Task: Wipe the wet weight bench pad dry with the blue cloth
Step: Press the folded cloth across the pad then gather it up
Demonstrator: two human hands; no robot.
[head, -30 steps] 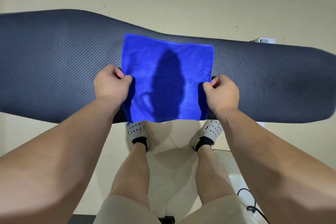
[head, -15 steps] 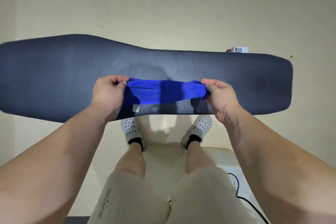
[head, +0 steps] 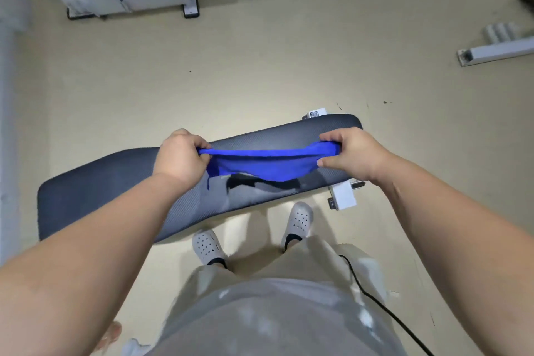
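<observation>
Blue cloth (head: 265,163) is held stretched between both hands, above the right half of the weight bench pad (head: 115,191). It is bunched into a narrow band and its middle sags toward the pad. Contact between the sagging edge and the pad cannot be told. A short blue strand is seen hanging from the cloth just beside the left wrist.

Left hand (head: 180,157): closed round the cloth's left end, fingers curled over it.
Right hand (head: 351,153): the cloth's right end is pinched between the thumb and curled fingers, with the thumb tip seen at the cloth's near edge.

Pad: dark, woven-texture cover, laid diagonally, left end near, right end far. A glossy reflective patch (head: 260,186) is seen on it just under the cloth, toward the near edge.

A white frame foot (head: 344,196) is seen under the pad's right end, near side. A small labelled white part (head: 315,113) is seen at the pad's far right corner.

Left shoe (head: 206,246) and right shoe (head: 299,220), both white and perforated, are placed on the beige floor (head: 260,66) just near of the pad. A black cable (head: 375,298) is seen at near right. A white equipment frame (head: 130,0) is seen far left and a white bar (head: 497,52) far right, both well apart from the pad.
</observation>
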